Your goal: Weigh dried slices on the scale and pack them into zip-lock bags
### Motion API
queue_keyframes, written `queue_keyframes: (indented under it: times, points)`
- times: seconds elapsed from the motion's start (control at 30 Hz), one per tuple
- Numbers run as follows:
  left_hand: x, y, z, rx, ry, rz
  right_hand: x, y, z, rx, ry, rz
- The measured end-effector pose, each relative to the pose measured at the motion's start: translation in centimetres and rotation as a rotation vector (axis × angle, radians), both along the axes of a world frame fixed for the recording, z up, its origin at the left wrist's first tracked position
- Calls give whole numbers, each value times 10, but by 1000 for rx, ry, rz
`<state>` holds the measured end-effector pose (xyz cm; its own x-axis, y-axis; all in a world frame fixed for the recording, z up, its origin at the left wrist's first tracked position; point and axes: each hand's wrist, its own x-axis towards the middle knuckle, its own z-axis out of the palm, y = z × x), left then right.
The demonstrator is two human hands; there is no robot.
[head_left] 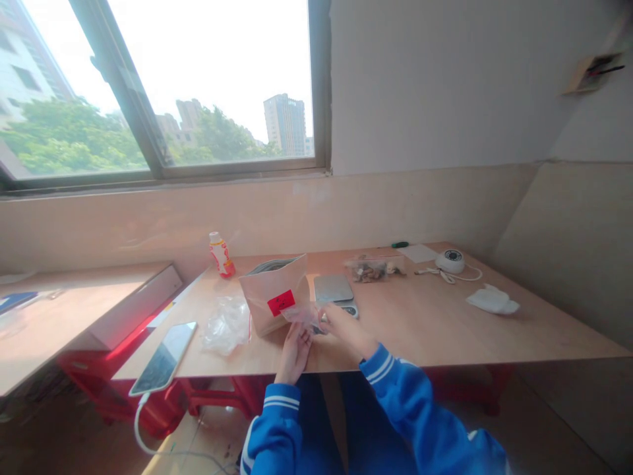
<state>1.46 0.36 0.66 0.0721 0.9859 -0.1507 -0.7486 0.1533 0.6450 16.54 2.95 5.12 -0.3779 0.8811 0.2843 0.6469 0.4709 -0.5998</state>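
Clear plastic bag [299, 315], wrinkled (see-through), pinched by left hand [294, 353], right hand [349, 332].

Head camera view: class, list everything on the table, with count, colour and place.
wooden table: 1, light tan, under window
paper bag: 1, tan with red label, mid-table
crumpled plastic bag: 1, clear, beside paper bag
digital scale: 1, silver, behind hands
pack of brown pieces: 1, clear, right of scale
bottle: 1, orange and white, back edge
phone: 1, black, near left edge
corded round device: 1, white, back right
crumpled cloth: 1, white, right side
marker: 1, green, back edge
paper sheet: 1, white, back edge
small plastic bag: 1, clear, between the hands
left hand, right hand: 2, blue sleeves, both on small plastic bag
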Motion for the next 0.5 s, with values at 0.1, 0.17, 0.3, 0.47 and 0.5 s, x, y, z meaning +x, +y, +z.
queue_keyframes:
  times: [0.1, 0.17, 0.3, 0.47, 0.5]
  points:
    - [0, 0, 1, 8, -5, -12, 1, -1, -3, -17, -5, -44]
    - [0, 0, 1, 10, -8, -13, 1, -3, -1, -47, 3, -44]
    - [0, -1, 1, 29, -6, -8, 1, -7, 10, -112, -12, -36]
    - [1, -2, 1, 51, 44, -2, 8, -9, 20, -102, 121, -7]
    - [2, -2, 1, 41, 48, 9, 9, -9, 21, -89, 158, -16]
